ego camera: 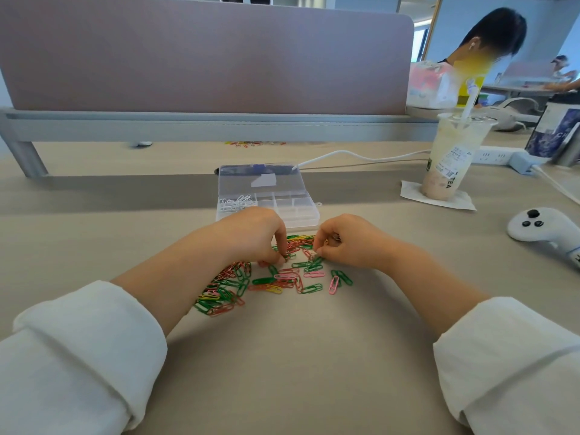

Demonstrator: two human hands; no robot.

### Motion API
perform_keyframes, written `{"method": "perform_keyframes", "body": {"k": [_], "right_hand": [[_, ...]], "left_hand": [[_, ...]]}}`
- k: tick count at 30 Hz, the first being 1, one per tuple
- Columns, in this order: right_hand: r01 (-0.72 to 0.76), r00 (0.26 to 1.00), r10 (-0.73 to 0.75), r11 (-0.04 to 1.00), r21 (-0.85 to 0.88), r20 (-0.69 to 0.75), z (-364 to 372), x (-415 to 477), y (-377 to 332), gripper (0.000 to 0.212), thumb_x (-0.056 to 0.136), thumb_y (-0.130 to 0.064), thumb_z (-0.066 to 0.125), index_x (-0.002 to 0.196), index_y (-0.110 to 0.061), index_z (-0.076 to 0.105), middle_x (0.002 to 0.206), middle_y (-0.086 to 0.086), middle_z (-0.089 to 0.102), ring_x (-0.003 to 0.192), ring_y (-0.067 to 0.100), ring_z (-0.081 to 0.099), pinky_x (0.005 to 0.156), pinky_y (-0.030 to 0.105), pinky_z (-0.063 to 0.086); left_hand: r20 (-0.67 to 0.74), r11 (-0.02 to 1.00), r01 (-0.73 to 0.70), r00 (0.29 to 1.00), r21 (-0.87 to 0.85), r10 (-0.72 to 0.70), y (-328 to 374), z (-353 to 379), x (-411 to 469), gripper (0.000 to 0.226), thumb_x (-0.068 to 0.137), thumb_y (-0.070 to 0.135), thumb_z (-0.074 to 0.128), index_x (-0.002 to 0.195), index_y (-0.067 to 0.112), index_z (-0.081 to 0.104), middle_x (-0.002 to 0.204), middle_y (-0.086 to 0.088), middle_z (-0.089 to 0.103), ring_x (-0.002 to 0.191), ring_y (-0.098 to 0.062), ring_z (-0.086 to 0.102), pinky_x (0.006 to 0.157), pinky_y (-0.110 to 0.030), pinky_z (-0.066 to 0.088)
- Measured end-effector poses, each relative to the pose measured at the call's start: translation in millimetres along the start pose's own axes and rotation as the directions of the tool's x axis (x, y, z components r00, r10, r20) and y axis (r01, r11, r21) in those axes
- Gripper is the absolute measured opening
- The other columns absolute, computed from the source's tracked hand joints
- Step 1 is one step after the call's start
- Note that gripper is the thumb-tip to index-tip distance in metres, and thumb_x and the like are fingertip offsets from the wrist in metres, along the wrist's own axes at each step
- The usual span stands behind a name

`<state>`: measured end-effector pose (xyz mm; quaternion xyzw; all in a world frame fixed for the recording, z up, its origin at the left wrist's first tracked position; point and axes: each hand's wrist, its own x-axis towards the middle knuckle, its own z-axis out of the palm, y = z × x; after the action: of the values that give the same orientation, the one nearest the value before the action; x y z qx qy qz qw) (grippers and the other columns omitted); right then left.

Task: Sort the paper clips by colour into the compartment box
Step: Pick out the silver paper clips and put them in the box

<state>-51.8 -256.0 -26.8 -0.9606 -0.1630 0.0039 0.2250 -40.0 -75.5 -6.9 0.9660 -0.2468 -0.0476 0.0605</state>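
A mauve fabric desk divider (204, 54) on a grey metal rail (188, 120) closes the far side. A few more coloured clips (254, 143) lie beyond the rail. A white cable (361, 157) runs from behind the box rightward towards a white power strip (496, 155). Near it, a clear plastic cup of milk tea with a straw (452, 158) stands on a white napkin (439, 196). A white handheld controller (543, 230) lies by the right edge.

All this rests on a beige matte table (298, 356) in an open office. Another person (492, 36) sits behind the divider at far right.

A clear plastic compartment box (266, 211) sits just beyond the hands, its lid standing open at the back. Its rear-left compartment holds white wire clips (235, 203), and the left hand covers part of the near edge.

A heap of green, red, pink and yellow wire paper clips (270, 279) lies on the table in front of the box. The left hand (254, 237), its fingers curled down, pinches a clip at the heap's far side. The right hand (351, 243), just beside it, curls likewise and pinches a clip between thumb and forefinger. The colour of either clip cannot be told.
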Motion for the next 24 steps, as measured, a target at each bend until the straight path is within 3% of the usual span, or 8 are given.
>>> {"method": "perform_keyframes", "body": {"k": [4,9,14,17,24], "right_hand": [[0.049,0.999,-0.05,0.997,0.056,0.018,-1.5,-3.3,-3.7,0.012,0.082,-0.015,0.068,0.088,-0.025,0.071,0.058,-0.01,0.038,0.052,0.007,0.037,0.05,0.011,0.031],[0.06,0.995,-0.061,0.998,0.025,0.078,-2.6,-3.8,-6.0,0.011,0.083,-0.02,0.069,0.091,-0.023,0.074,0.061,-0.011,0.042,0.056,0.006,0.039,0.053,0.013,0.032],[0.024,0.989,-0.016,0.999,-0.049,0.149,-1.5,-2.0,-5.9,0.011,0.088,-0.025,0.062,0.096,-0.018,0.066,0.069,-0.012,0.042,0.062,0.003,0.04,0.055,0.015,0.031],[0.021,0.984,-0.009,0.998,-0.065,0.178,-0.4,-1.7,-6.5,0.006,0.09,-0.026,0.059,0.086,-0.021,0.058,0.073,-0.014,0.045,0.069,0.003,0.043,0.057,0.013,0.032],[-0.049,0.999,0.046,0.985,0.167,0.024,-4.3,-1.6,-2.1,0.021,0.095,-0.017,0.04,0.075,-0.023,0.039,0.072,-0.005,0.049,0.066,0.012,0.043,0.058,0.022,0.035]], "left_hand": [[0.009,1.0,-0.009,1.0,0.007,0.009,-0.7,0.2,0.8,0.016,0.078,0.031,0.071,0.093,0.025,0.069,0.074,0.012,0.049,0.064,-0.001,0.045,0.053,-0.016,0.031],[0.027,1.0,-0.008,1.0,0.025,0.008,-2.4,-4.0,-0.6,0.024,0.079,0.032,0.071,0.101,0.025,0.066,0.074,0.015,0.04,0.067,-0.005,0.041,0.054,-0.018,0.03],[0.07,0.998,0.0,0.998,0.059,-0.005,-7.4,-8.6,-1.8,0.019,0.081,0.029,0.069,0.1,0.025,0.068,0.073,0.015,0.04,0.068,-0.005,0.041,0.055,-0.021,0.031],[0.077,0.998,-0.006,0.997,0.062,0.001,-6.2,-6.9,-2.7,0.013,0.082,0.027,0.068,0.095,0.024,0.069,0.073,0.017,0.039,0.067,-0.004,0.041,0.053,-0.016,0.029],[0.087,0.999,0.0,0.996,0.034,-0.003,-5.8,-6.2,-1.9,0.006,0.08,0.028,0.069,0.08,0.025,0.063,0.071,0.012,0.046,0.064,-0.004,0.044,0.053,-0.02,0.033]]}}
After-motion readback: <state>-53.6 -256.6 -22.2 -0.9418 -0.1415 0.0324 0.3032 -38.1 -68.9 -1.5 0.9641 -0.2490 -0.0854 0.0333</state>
